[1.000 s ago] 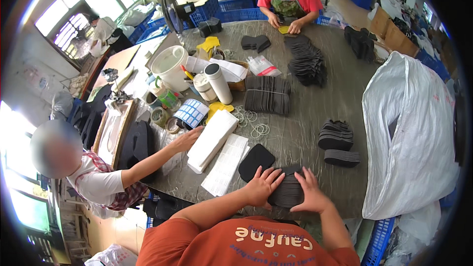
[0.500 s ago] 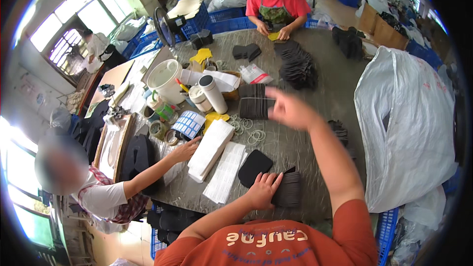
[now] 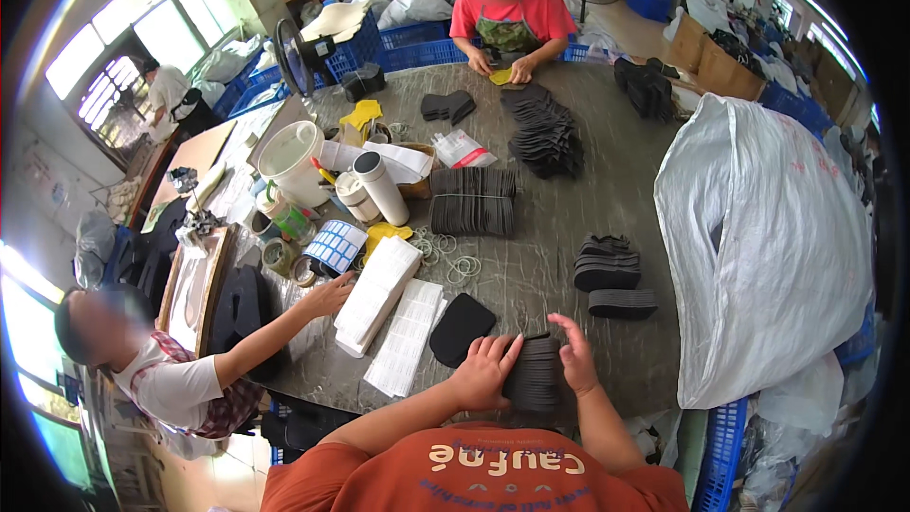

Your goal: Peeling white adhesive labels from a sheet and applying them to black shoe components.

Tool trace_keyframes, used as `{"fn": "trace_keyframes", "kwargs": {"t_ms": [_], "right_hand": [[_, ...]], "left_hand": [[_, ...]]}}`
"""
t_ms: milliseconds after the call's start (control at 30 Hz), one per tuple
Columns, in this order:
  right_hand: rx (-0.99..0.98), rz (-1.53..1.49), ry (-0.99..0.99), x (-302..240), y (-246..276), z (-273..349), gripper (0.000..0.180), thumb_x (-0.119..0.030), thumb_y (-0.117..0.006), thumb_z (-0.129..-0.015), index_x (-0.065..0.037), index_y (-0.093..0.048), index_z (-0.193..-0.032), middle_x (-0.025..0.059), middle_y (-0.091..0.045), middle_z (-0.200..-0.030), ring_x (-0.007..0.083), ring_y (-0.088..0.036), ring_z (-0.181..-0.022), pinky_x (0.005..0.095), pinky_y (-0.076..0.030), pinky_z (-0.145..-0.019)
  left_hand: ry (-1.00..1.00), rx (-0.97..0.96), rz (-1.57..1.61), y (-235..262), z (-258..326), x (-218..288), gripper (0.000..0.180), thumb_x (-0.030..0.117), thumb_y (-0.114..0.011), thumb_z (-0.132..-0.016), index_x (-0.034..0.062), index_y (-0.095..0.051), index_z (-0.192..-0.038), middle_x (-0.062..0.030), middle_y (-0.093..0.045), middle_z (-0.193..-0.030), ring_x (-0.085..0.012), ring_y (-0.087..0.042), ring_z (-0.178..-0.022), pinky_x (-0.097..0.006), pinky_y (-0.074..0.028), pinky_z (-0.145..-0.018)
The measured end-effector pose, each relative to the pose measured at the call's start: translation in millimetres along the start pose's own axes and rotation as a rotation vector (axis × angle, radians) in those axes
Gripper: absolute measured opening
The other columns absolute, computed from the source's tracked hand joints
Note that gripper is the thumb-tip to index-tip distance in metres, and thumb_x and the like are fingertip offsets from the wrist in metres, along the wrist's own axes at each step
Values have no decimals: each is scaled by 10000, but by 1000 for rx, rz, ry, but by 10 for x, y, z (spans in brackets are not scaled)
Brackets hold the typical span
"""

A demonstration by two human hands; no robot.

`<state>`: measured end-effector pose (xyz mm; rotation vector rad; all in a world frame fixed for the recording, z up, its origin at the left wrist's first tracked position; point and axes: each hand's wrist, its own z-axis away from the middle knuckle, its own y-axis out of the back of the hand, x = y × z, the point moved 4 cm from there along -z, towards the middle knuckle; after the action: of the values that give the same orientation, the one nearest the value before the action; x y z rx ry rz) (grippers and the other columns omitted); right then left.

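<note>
Gripping a stack of thin black foam pieces (image 3: 534,374) from both sides, the hands rest at the near edge of the round grey table (image 3: 559,218). The left hand (image 3: 483,372) lies with its fingers spread over the stack's left face; the right hand (image 3: 574,356) curls its fingers over the top and right side, so both are closed on the stack. The stack stands on edge on the table, directly in front of the person's orange shirt.

Just left of the left hand lies a single flat black rounded foam piece (image 3: 461,327), touching or nearly touching the stack; which of the two cannot be told. Further left lie two long white packs of paper labels (image 3: 391,308), side by side and slanted. A co-worker's hand (image 3: 327,296) reaches from the left toward the nearer end of these packs.

Beyond the hands, loose pale rubber bands (image 3: 447,256) lie scattered on the table. To the right, two short bundles of black ribbed pieces (image 3: 609,275) sit near each other, well apart from the held stack. A large white woven plastic sack (image 3: 768,237) occupies the right side of the table.
</note>
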<state>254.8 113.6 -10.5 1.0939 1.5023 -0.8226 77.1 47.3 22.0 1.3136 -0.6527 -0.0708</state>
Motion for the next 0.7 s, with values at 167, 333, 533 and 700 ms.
{"fn": "trace_keyframes", "kwargs": {"t_ms": [167, 333, 533, 700], "right_hand": [[-50, 39, -163, 344, -73, 227, 915, -736, -450, -817, 17, -405, -1336, 172, -494, -1309, 290, -451, -1248, 367, -310, -1060], [17, -2, -118, 496, -24, 247, 939, -752, -418, -816, 2, -371, -1373, 215, -409, -1386, 317, -337, -1343, 388, -230, -1108], [-10, 8, -39, 551, -68, 92, 760, -598, -471, -896, -3, -391, -1363, 173, -471, -1354, 294, -391, -1312, 370, -251, -1103], [-52, -84, -99, 490, -142, -16, 774, -603, -504, -875, -8, -398, -1360, 183, -422, -1383, 305, -364, -1321, 374, -247, -1101]], "left_hand": [[-14, -40, -107, -63, -219, 41, 1200, 399, -843, -510, -14, -205, -1438, -201, -327, -1400, -401, -318, -1298, -593, -236, -1066], [8, -64, -54, -152, -172, 80, 1245, 461, -855, -484, -10, -205, -1437, -202, -299, -1432, -408, -292, -1320, -601, -223, -1070], [-3, 149, 175, -202, -281, -317, 1301, 581, -836, -450, -35, -232, -1424, -240, -393, -1343, -433, -385, -1219, -509, -302, -1032], [2, 124, 336, -198, -327, -437, 1268, 615, -808, -449, -40, -296, -1407, -242, -440, -1297, -404, -421, -1180, -467, -323, -1038]]}}
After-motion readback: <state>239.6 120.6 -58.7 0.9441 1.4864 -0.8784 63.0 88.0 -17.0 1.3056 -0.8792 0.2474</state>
